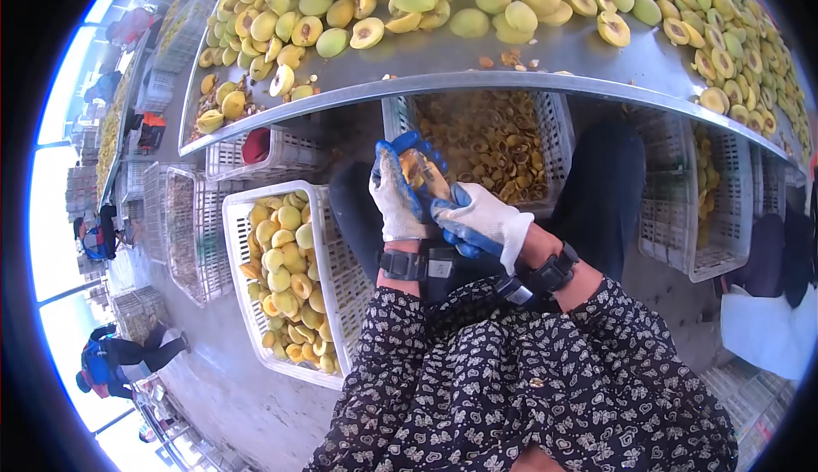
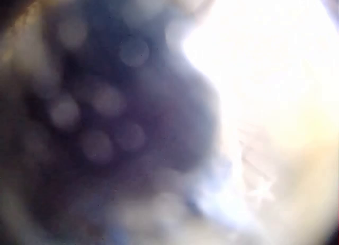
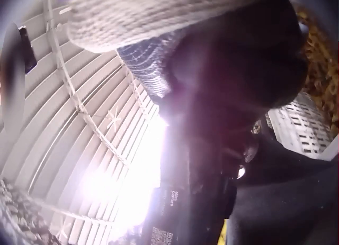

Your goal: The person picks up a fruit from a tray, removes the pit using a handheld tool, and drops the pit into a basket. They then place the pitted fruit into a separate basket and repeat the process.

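Both hands wear white knit gloves with blue-coated palms and meet above the person's lap in the head view. My left hand (image 1: 399, 189) curls its blue fingers round an orange-brown piece (image 1: 423, 172), the colour of cut fruit. From the right, my right hand (image 1: 481, 221) grips the lower end of that piece, thumb on top and fingers bent underneath. Gloves cover much of it, so I cannot tell its exact kind. Just beyond the hands stands a white crate (image 1: 558, 144) with brown-yellow fruit scraps inside. The left wrist view is blurred; the right wrist view shows a dark, shaded glove.
A metal table (image 1: 409, 61) crosses in front, heaped with yellow-green fruit halves (image 1: 366, 33). To the left, a white crate (image 1: 328, 284) holds more fruit. Another crate (image 1: 720, 255) stands under the table at right. Knees flank the scrap crate. Other people work far left.
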### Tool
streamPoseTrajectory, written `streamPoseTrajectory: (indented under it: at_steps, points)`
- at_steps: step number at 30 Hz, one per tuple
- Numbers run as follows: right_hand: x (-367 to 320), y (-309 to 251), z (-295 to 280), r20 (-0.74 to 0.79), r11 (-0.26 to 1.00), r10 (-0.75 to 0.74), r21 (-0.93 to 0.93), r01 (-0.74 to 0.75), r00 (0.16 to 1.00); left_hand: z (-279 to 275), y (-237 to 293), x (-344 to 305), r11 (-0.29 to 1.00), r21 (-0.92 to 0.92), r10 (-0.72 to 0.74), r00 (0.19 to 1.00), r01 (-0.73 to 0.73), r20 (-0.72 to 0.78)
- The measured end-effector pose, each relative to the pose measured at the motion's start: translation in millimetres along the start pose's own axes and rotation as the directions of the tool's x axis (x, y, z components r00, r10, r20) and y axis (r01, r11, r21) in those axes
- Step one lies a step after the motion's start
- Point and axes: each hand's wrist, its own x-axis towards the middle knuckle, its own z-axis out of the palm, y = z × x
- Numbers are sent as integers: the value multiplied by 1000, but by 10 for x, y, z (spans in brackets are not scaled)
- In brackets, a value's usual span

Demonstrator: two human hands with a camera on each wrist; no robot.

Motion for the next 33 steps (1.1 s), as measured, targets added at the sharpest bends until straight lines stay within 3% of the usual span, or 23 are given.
streamPoseTrajectory:
  at_steps: [5,8,12,13,14,15,16,18,19,22,23,25,27,28,29,30,31,32,33]
  points:
    - [-16,-64,96,-115,998,-59,-29,56,992,71,111,19,996,-90,-15,999,19,46]
    - [-4,-57,119,-117,997,-54,-59,47,992,66,95,-16,999,1,47,999,-47,-2]
    - [55,27,128,-144,970,-88,-237,52,986,145,174,-46,995,45,91,994,-89,-56]
    - [189,186,-4,-106,891,-209,-430,145,972,25,142,-53,928,342,160,987,-149,-4]
    - [236,273,-69,-47,951,-199,-249,182,979,-2,86,8,767,589,317,948,-255,-3]
    - [368,390,-158,-69,930,-281,-266,254,957,139,171,-35,868,449,275,958,-212,-80]
    - [174,123,23,-52,992,-75,-102,69,996,171,192,-57,909,397,196,971,-127,-137]
    - [208,129,-22,-39,994,4,-105,-8,999,84,-21,75,955,255,181,978,-150,-104]
    - [226,154,-74,-58,998,19,-67,-23,998,182,211,1,965,242,-60,980,106,-191]
    - [177,89,-166,207,954,90,264,-144,974,35,148,83,963,267,-20,1000,24,-21]
    - [186,72,-169,226,959,93,241,-148,970,5,165,106,958,287,-32,999,21,35]
    - [162,34,-179,350,898,100,371,-235,932,13,136,152,948,319,8,1000,-8,0]
    - [308,132,-254,315,926,58,337,-168,947,56,161,170,948,317,34,999,-21,-33]
    - [381,165,-246,211,995,20,91,-40,977,88,150,154,954,294,81,994,-55,-76]
    - [421,188,-250,116,983,-45,-173,65,992,78,157,147,954,295,88,993,-60,-82]
    - [412,162,-295,122,981,-48,-179,69,991,74,167,158,949,316,32,992,7,-119]
    - [339,58,-269,263,995,45,71,-66,964,68,170,190,940,335,-21,988,73,-154]
    - [294,0,-251,414,927,98,293,-235,905,46,144,235,960,265,-55,988,93,-146]
    - [300,4,-252,413,928,93,293,-229,906,36,111,264,960,266,-53,989,89,-140]
